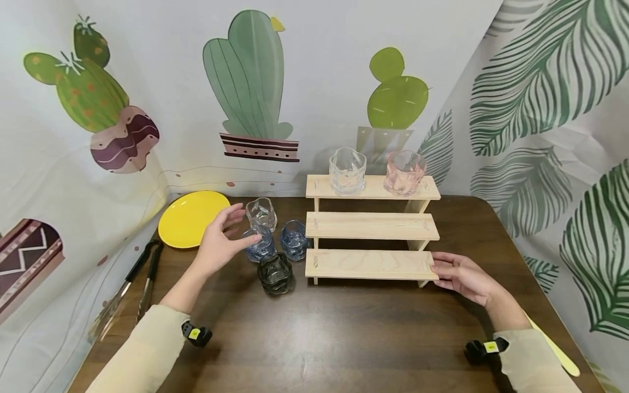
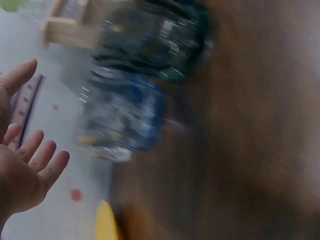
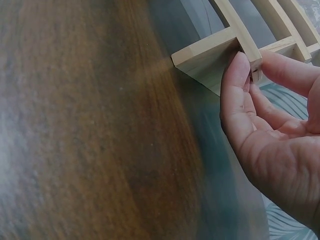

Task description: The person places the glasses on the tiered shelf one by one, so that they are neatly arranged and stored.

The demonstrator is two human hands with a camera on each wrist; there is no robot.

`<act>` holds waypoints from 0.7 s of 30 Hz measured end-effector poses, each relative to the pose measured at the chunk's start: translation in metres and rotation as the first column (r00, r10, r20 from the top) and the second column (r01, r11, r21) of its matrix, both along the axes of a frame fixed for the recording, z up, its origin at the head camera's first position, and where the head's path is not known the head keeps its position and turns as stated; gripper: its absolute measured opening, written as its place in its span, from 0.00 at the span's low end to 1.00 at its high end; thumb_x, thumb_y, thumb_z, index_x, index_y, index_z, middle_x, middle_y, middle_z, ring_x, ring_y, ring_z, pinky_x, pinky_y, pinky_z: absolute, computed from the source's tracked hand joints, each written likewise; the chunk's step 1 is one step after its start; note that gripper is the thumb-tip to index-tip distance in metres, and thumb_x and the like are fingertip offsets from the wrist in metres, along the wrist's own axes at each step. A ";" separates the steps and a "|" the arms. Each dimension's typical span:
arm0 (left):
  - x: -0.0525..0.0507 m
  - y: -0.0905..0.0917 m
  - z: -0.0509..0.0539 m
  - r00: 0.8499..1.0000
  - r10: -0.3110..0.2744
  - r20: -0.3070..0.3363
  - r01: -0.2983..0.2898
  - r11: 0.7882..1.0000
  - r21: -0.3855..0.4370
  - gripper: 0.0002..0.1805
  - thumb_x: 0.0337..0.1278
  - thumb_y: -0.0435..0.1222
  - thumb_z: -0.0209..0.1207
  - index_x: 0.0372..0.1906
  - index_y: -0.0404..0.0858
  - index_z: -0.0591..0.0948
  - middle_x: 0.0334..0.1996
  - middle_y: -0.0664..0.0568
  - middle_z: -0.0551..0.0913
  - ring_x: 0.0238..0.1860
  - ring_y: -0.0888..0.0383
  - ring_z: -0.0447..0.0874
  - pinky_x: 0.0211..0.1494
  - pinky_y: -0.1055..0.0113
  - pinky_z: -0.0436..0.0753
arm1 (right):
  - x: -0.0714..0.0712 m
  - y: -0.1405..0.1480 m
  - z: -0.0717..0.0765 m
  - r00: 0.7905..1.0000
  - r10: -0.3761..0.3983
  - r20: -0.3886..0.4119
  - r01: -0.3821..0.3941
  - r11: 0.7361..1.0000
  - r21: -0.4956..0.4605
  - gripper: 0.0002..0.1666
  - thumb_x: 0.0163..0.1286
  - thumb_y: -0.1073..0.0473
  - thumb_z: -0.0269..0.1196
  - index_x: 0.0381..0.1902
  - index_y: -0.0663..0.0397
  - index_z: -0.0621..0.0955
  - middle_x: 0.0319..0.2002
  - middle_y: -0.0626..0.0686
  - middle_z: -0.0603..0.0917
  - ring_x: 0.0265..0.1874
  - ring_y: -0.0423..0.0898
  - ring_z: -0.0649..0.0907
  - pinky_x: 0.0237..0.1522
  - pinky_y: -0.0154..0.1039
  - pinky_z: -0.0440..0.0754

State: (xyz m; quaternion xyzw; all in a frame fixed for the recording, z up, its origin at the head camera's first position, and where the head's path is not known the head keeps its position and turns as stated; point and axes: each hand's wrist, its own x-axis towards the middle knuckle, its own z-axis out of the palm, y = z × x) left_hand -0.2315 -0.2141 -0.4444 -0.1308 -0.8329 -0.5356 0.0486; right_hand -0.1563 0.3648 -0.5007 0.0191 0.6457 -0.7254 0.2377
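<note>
My left hand (image 1: 221, 243) hovers with fingers spread beside a cluster of wavy glass cups. In the head view its thumb overlaps a blue cup (image 1: 259, 248); the left wrist view, blurred, has the hand (image 2: 30, 170) apart from the cups. Behind that cup stands a clear cup (image 1: 262, 214), to its right another blue cup (image 1: 295, 243), and in front a dark grey cup (image 1: 275, 274). On the right, my right hand (image 1: 464, 275) pinches the end of the lowest step of a three-tier wooden stand (image 1: 368, 266), thumb and fingers on opposite faces (image 3: 257, 65).
On the stand's top step sit a clear cup (image 1: 348, 172) and a pink cup (image 1: 405, 173). A yellow plate (image 1: 191, 218) and black-handled tongs (image 1: 147, 273) lie at the left. A pale yellow utensil (image 1: 555, 346) is partly hidden by the right forearm. Patterned cloth borders the brown table (image 1: 314, 338).
</note>
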 end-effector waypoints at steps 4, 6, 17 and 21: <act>0.000 -0.006 -0.024 0.999 0.008 0.039 -0.007 1.000 -0.015 0.51 0.48 0.40 0.81 0.76 0.36 0.66 0.69 0.37 0.73 0.69 0.37 0.71 0.71 0.41 0.71 | 0.000 0.001 -0.001 1.000 0.000 -0.003 0.000 1.000 -0.008 0.39 0.79 0.69 0.56 0.75 0.80 0.49 0.53 0.49 0.81 0.47 0.44 0.85 0.47 0.38 0.86; 0.000 -0.007 -0.033 0.999 0.005 0.053 -0.004 1.000 -0.015 0.52 0.46 0.41 0.82 0.76 0.37 0.66 0.69 0.37 0.73 0.70 0.38 0.71 0.72 0.42 0.70 | 0.000 0.001 -0.001 1.000 0.000 -0.003 0.000 1.000 -0.010 0.39 0.79 0.69 0.56 0.75 0.80 0.49 0.53 0.50 0.81 0.47 0.44 0.85 0.47 0.38 0.86; -0.002 0.001 -0.064 0.997 -0.041 0.067 0.043 0.998 -0.034 0.53 0.44 0.31 0.81 0.76 0.37 0.65 0.68 0.37 0.73 0.65 0.40 0.75 0.67 0.43 0.75 | 0.001 0.001 -0.002 1.000 0.001 -0.001 -0.001 1.000 -0.021 0.36 0.79 0.69 0.56 0.75 0.78 0.53 0.52 0.51 0.82 0.47 0.44 0.86 0.48 0.39 0.87; -0.003 0.003 -0.067 0.997 -0.039 0.061 0.041 0.999 -0.032 0.52 0.43 0.30 0.81 0.75 0.39 0.66 0.65 0.37 0.75 0.63 0.41 0.77 0.65 0.45 0.77 | 0.000 0.000 -0.002 1.000 -0.006 -0.004 0.006 1.000 -0.011 0.35 0.78 0.69 0.56 0.74 0.76 0.55 0.53 0.50 0.82 0.47 0.44 0.86 0.48 0.39 0.86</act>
